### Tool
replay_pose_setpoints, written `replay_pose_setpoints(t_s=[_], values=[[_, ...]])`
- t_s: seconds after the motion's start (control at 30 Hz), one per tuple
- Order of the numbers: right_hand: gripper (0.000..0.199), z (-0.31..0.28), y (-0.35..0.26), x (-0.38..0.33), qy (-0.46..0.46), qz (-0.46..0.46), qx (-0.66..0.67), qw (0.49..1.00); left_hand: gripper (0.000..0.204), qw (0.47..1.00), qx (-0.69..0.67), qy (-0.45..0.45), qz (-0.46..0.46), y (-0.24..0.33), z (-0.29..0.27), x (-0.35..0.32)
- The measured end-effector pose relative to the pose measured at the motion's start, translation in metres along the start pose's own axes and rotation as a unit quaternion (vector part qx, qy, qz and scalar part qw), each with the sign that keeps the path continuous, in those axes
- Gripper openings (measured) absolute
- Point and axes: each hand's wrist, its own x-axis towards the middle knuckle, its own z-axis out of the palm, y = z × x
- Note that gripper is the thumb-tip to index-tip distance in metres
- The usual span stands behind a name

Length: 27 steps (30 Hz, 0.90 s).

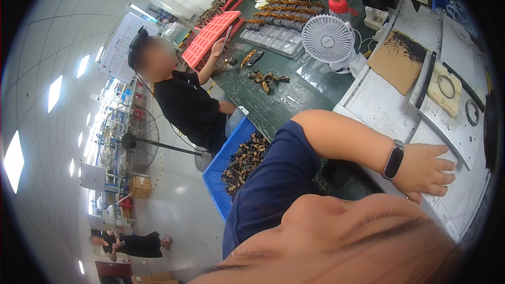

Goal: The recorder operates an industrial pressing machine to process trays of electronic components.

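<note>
My left hand (422,169) lies palm down on the white work surface (386,109). Its fingers are spread and hold nothing. A dark band with a small screen (394,162) is around that wrist. Just beyond the fingertips is a pale metal plate (447,132) edged with black strips. On it a cream-coloured block (444,94) carries a thin dark ring (446,87), and another coiled ring (472,112) lies beside the block. Farther off, small black pieces (407,44) are scattered over a cardboard sheet (392,71). My right hand is out of view.
A blue bin (216,171) of small brown-black pieces stands beside my sleeve. The green table (294,97) holds a white fan (329,39), clear plastic trays (273,39), rows of dark parts and a loose pile (267,80). A co-worker (184,100) sits across, near red trays (210,34).
</note>
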Motion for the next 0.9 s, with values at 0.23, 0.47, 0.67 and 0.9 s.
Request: replay_pose_setpoints(t_s=[0.23,0.47,0.67,0.9], values=[[0.041,-0.001,-0.0005,0.0003,-0.002,0.0,-0.001,1.0,0.052,1.0,-0.005,-0.001,-0.002,0.0003,0.0014,-0.0007],[0.042,-0.0034,0.0001,-0.0004,-0.012,0.003,-0.001,1.0,0.051,1.0,-0.003,0.003,0.0,-0.0004,0.0015,-0.0002],[0.043,-0.0036,0.001,0.0007,-0.028,0.002,0.007,1.0,0.052,1.0,-0.003,0.001,-0.002,0.0003,0.0006,0.0003],[0.046,-0.0069,0.0013,0.0014,-0.04,-0.001,0.009,0.999,0.05,1.0,0.002,-0.001,-0.005,0.0017,0.0,0.0004]])
